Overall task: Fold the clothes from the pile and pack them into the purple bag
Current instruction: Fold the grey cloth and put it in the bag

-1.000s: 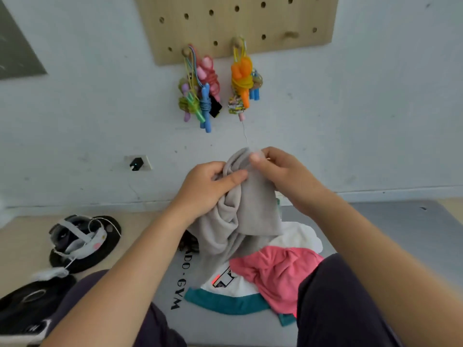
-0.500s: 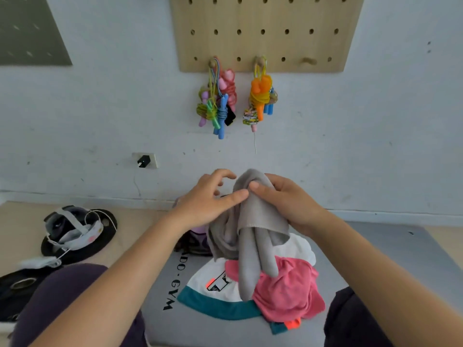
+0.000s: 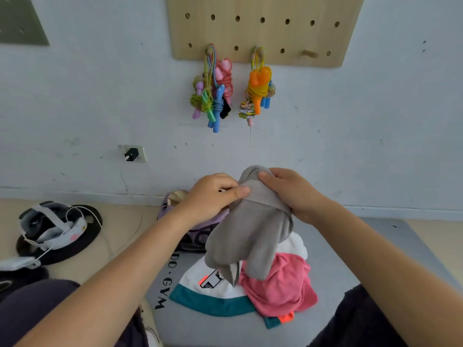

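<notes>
Head view shows both hands raised in front of a pale wall [image 3: 87, 108], holding a grey garment [image 3: 250, 236] above a pile of clothes. Left hand [image 3: 213, 199] pinches the upper edge of the grey garment between thumb and curled fingers; right hand [image 3: 290, 194] grips the same upper edge from the other side, thumb on top. Garment hangs with its long axis roughly vertical: the bunched top is at the hands, and the loose lower end points down toward the pile, ending in rounded lobes and one narrow pointed fold. Fabric is soft, matte and thick-looking, with a stitched hem band visible just below the hands. Beneath it lie a crumpled pink garment [image 3: 283, 289] and a white garment with a teal band [image 3: 213, 301], the pink one partly over the white one. Both rest on a smooth grey mat [image 3: 333, 261] printed with dark letters. Purple bag [image 3: 175, 204] sits on the floor at the far edge of the mat, behind the left hand and largely hidden by it; its top appears open. Wooden pegboard [image 3: 265, 28] is fixed to the wall above, with coiled, multicoloured skipping ropes [image 3: 215, 93] hanging from its pegs. Headset with white straps [image 3: 50, 226] rests on a dark round plate at the left.
</notes>
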{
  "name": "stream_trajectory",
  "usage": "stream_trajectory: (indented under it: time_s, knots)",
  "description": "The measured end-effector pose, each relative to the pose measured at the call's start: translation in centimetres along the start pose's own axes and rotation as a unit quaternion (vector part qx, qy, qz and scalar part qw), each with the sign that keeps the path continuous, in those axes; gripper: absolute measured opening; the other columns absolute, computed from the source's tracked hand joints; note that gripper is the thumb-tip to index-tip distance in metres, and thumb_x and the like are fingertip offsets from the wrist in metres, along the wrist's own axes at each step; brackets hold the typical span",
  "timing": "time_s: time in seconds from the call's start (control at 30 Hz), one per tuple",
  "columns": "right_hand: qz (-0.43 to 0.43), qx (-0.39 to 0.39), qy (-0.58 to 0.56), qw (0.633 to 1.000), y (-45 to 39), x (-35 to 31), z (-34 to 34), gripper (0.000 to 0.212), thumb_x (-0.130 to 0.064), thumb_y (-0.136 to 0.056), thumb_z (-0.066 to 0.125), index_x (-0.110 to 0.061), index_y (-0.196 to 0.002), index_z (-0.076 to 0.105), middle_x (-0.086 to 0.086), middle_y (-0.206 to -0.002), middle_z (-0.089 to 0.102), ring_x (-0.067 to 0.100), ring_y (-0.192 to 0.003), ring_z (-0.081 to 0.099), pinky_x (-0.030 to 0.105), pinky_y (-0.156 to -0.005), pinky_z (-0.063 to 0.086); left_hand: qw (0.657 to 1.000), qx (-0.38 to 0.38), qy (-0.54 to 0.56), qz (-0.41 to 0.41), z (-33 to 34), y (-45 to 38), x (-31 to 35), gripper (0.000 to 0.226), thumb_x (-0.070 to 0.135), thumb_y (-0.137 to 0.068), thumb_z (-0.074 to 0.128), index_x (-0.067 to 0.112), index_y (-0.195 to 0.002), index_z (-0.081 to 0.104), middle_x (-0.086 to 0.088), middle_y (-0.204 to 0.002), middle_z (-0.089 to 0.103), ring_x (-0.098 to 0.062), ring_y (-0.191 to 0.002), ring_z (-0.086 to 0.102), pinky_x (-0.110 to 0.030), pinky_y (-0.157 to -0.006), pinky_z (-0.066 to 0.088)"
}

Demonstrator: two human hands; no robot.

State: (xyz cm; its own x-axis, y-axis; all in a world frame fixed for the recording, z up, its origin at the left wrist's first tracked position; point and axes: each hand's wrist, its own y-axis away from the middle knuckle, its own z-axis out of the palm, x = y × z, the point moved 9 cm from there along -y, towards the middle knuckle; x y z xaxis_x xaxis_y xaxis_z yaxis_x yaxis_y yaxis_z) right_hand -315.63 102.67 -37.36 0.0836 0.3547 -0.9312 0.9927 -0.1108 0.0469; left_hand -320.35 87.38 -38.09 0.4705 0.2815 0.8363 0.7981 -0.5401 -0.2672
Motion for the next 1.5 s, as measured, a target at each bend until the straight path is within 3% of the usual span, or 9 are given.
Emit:
stream_trajectory:
  time_s: [0.13,0.27,0.43,0.57,0.7,0.83,1.0,1.23,1.5]
  knots:
    - [0.039,-0.014,0.116,0.992,0.9,0.4,-0.2,0.064,-0.079,-0.068,0.06,-0.032,-0.11,0.049,-0.007,-0.102,0.063,0.009,-0.094,0.061,0.031,-0.081,0.05,0.999,0.008,-0.032,0.0,-0.3,0.1,0.5,0.047,0.049,-0.092,0.062,0.021,-0.057,0.047,0.012,-0.051,0.037,-0.004,-0.051,0.035,-0.018,-0.05,0.029]
    - [-0.046,-0.105,0.201,0.973,0.9,-0.1,1.3,0.068,-0.057,-0.062,0.082,-0.034,-0.108,0.038,0.002,-0.096,0.056,0.016,-0.084,0.055,0.029,-0.076,0.045,0.999,0.021,-0.027,-0.02,-0.5,-0.5,0.0,0.049,0.049,-0.09,0.064,0.016,-0.059,0.044,0.013,-0.049,0.032,-0.004,-0.047,0.031,-0.019,-0.047,0.027]
    - [-0.117,-0.096,0.164,0.975,-2.0,0.7,1.5,0.022,-0.025,-0.08,0.079,-0.012,-0.085,0.062,0.007,-0.081,0.059,0.007,-0.071,0.052,0.024,-0.069,0.043,0.996,-0.043,0.05,-0.062,-0.8,-2.0,-2.5,0.026,0.041,-0.079,0.078,0.022,-0.085,0.063,0.013,-0.055,0.054,-0.002,-0.05,0.041,-0.016,-0.05,0.03]
    - [-0.065,-0.114,0.083,0.988,-4.5,3.3,0.2,0.045,-0.047,-0.069,0.077,-0.006,-0.087,0.07,0.007,-0.089,0.064,0.014,-0.087,0.063,0.028,-0.085,0.046,0.989,-0.109,0.072,-0.069,-0.3,-3.3,-4.5,0.023,0.03,-0.07,0.085,0.021,-0.083,0.069,-0.003,-0.076,0.061,-0.012,-0.071,0.054,-0.023,-0.068,0.04]
    - [-0.047,-0.132,0.002,0.99,-6.1,6.0,0.8,0.029,-0.033,-0.085,0.072,-0.007,-0.093,0.064,0.016,-0.073,0.048,0.026,-0.072,0.043,0.04,-0.072,0.034,0.986,-0.075,0.088,-0.118,0.5,-3.6,-7.4,0.013,0.045,-0.073,0.073,0.032,-0.072,0.075,0.013,-0.066,0.068,0.003,-0.059,0.058,-0.012,-0.055,0.044]
    - [-0.063,-0.172,-0.006,0.983,-6.1,7.1,3.6,0.008,-0.02,-0.09,0.068,-0.012,-0.089,0.067,0.014,-0.074,0.055,0.021,-0.071,0.047,0.037,-0.068,0.038,0.98,-0.115,0.105,-0.126,3.2,-3.0,-9.2,0.021,0.049,-0.077,0.071,0.029,-0.079,0.076,0.008,-0.07,0.067,-0.005,-0.066,0.059,-0.023,-0.065,0.048]
    - [-0.065,-0.176,-0.077,0.979,-6.8,5.8,3.6,0.031,-0.029,-0.078,0.074,-0.01,-0.097,0.059,0.004,-0.074,0.061,0.013,-0.069,0.054,0.021,-0.065,0.046,0.982,-0.096,0.117,-0.11,3.0,-3.1,-9.2,0.03,0.057,-0.074,0.068,0.029,-0.082,0.075,-0.009,-0.081,0.067,-0.016,-0.077,0.056,-0.036,-0.075,0.043]
    - [-0.075,-0.16,0.043,0.983,-7.1,5.5,4.3,0.03,-0.031,-0.078,0.079,-0.005,-0.076,0.063,-0.005,-0.053,0.041,0.005,-0.049,0.032,0.011,-0.045,0.026,0.996,-0.04,0.059,-0.055,2.2,-3.1,-7.7,0.002,0.031,-0.081,0.076,0.031,-0.082,0.077,0.008,-0.084,0.076,-0.012,-0.079,0.07,-0.022,-0.072,0.053]
    - [-0.074,-0.106,-0.033,0.991,-7.0,5.8,1.2,0.023,-0.03,-0.084,0.067,-0.008,-0.077,0.065,0.009,-0.076,0.058,0.017,-0.075,0.05,0.031,-0.075,0.039,0.992,-0.075,-0.072,-0.073,1.7,-3.2,-9.7,0.016,0.022,-0.08,0.081,0.034,-0.074,0.071,0.018,-0.074,0.071,-0.001,-0.069,0.065,-0.017,-0.068,0.05]
